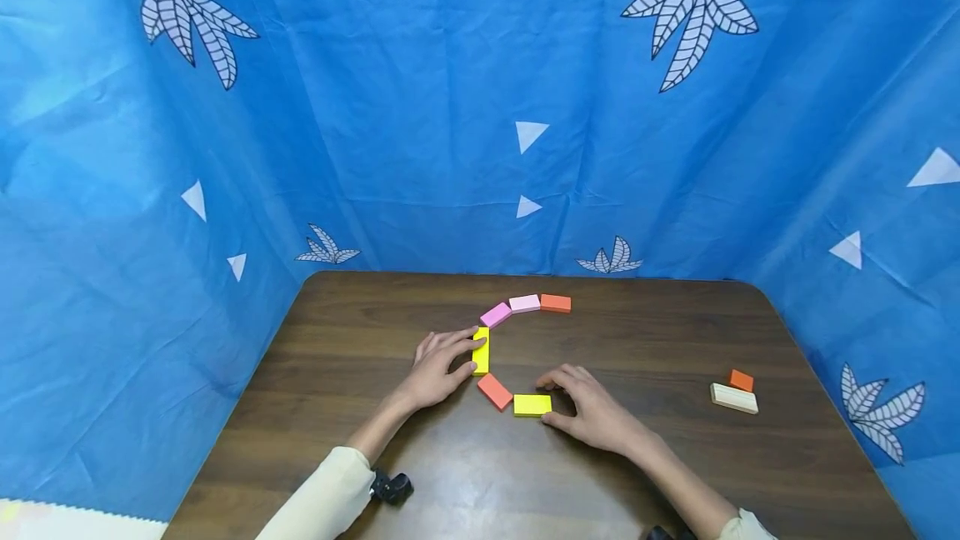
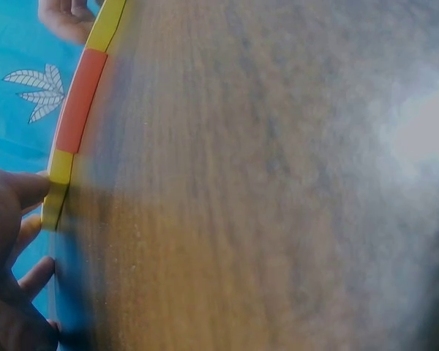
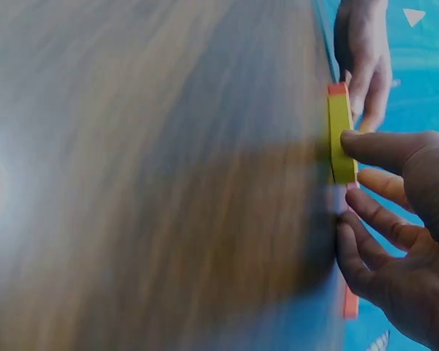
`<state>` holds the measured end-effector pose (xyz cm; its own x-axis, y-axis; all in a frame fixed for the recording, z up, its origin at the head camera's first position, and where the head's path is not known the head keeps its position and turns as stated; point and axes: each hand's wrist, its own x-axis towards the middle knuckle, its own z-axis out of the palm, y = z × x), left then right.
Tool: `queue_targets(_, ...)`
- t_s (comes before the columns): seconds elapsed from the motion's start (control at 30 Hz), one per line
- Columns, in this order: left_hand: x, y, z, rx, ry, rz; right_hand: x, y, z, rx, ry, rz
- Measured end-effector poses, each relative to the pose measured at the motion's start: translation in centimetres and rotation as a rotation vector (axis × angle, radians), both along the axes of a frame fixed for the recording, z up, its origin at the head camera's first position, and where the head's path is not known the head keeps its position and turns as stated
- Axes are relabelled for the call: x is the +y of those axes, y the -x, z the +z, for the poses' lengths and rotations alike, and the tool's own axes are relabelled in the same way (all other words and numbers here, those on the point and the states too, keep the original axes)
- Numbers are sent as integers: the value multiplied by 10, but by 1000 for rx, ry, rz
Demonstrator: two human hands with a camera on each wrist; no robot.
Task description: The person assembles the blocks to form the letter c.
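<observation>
Flat blocks form a curved row on the table, roughly a C that opens to the right. My left hand [image 1: 435, 377] has thumb and fingertips on the upright-running yellow block [image 1: 482, 359] at the row's left side. At the near end, my right hand [image 1: 592, 411] pinches another yellow block [image 1: 532, 406] by its right end, thumb [image 3: 384, 150] on the near face. Between them a red-orange block [image 1: 495, 392] lies slanted. Beyond the left hand follow a pink block [image 1: 496, 314], a pale pink block [image 1: 525, 303] and an orange block [image 1: 556, 303].
To the right lie a cream wooden block [image 1: 734, 398] and a small orange block [image 1: 741, 380], close together. The brown wooden table [image 1: 637, 332] ends at a blue curtain [image 1: 450, 107] with leaf prints, which hangs round the back and both sides.
</observation>
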<state>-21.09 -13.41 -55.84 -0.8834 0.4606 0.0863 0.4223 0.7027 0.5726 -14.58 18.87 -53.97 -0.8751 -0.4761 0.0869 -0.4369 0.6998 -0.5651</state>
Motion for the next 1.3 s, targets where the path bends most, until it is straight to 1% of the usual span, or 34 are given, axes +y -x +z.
queue_targets(0.13,-1,0,0,10,-8,4,21,-2,4,-10,17,-22)
queue_targets(0.27,0,0,0,5,-5,1,49,-8,3,-21,24,-74)
queue_targets(0.37,0,0,-2,-3,1,1,74,-12,2,-5,34,-125)
queue_targets(0.57,-1,-1,-4,-7,-8,-4,127,-21,8,67,37,-246)
queue_targets(0.67,-2,-1,-3,-7,-9,-7,149,-27,9,108,46,-293)
queue_targets(0.83,-1,-1,-1,-2,-20,-11,176,-35,4,195,42,-340)
queue_targets(0.93,0,-1,0,0,-24,-11,191,-39,-2,224,23,-370)
queue_targets(1.03,1,-1,0,1,-17,-10,202,-44,-6,220,0,-401)
queue_targets(1.13,1,0,0,1,-8,-11,210,-48,-7,181,-27,-455)
queue_targets(1.23,1,0,0,-8,-3,-7,215,-49,-8,139,-45,-492)
queue_targets(1.3,1,0,0,-7,-5,-2,218,-48,-9,138,-58,-506)
